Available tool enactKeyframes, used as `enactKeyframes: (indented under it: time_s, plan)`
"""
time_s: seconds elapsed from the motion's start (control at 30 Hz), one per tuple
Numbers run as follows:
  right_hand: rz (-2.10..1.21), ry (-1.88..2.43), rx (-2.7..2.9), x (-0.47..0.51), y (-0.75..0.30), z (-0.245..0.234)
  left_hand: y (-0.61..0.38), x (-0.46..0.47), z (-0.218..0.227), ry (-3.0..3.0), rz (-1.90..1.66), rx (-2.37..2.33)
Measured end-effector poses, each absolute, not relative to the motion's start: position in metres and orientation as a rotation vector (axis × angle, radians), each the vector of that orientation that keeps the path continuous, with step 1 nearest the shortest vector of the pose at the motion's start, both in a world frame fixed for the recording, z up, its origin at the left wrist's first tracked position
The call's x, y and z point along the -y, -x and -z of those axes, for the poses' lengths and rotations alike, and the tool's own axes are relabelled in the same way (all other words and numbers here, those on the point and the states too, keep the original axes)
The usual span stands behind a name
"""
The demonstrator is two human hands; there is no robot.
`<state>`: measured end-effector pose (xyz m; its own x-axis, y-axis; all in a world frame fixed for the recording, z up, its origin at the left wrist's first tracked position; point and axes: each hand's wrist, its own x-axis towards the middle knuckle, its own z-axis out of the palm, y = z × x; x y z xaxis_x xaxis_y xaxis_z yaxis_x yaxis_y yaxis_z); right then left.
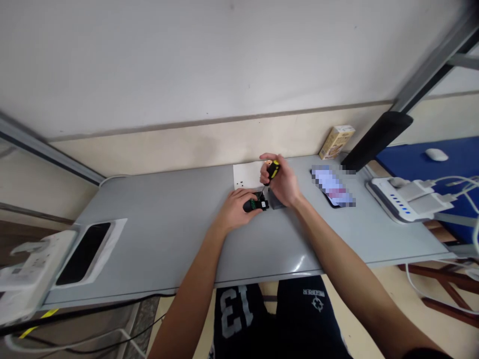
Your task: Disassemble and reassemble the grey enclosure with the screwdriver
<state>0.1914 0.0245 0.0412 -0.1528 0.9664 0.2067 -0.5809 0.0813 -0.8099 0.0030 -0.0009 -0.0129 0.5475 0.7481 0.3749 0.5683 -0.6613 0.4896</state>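
Mid-frame: device (256, 204) in your left hand (238, 208), screwdriver (274, 171) in your right hand (283, 183), paper (245, 174) behind. Lower left: phone (85, 253) on sheet (115, 229). Right side: second phone (331, 187), carton (337, 142) behind it.

1. Dormitory or similar living space suggested.
2. Grey desk (168, 214) set against plain wall (209, 75), flanked by metal posts (430, 65).
3. Power strip (398, 203), smartphone (84, 254), carton (336, 142) seen on desk; computer mouse (436, 154) noted on blue surface (464, 154).

Black-and-yellow screwdriver (274, 170), tilted, pointing down; black device (256, 204) just below, green part showing.
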Motion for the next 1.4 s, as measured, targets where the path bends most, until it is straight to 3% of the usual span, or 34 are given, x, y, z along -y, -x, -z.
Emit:
enactKeyframes:
  time_s: [0.3,0.5,0.77,1.0,1.4]
  plan:
    - [-1.300,0.658,0.987,-0.030,-0.189,-0.023,-0.002,0.000,0.013,-2.462,-0.843,-1.071]
    - [-1.455,0.585,0.916,-0.026,-0.188,-0.035,-0.002,0.001,0.014,-2.441,-0.837,-1.095]
    - [-1.307,0.657,0.946,-0.030,-0.189,-0.027,-0.003,0.001,0.012,-2.454,-0.821,-1.080]
    - [-1.445,0.545,0.862,-0.027,-0.188,-0.035,-0.002,0.003,0.012,-2.402,-0.851,-1.126]
    - [-1.404,0.584,0.895,-0.031,-0.189,-0.032,-0.003,0.004,0.011,-2.415,-0.841,-1.120]
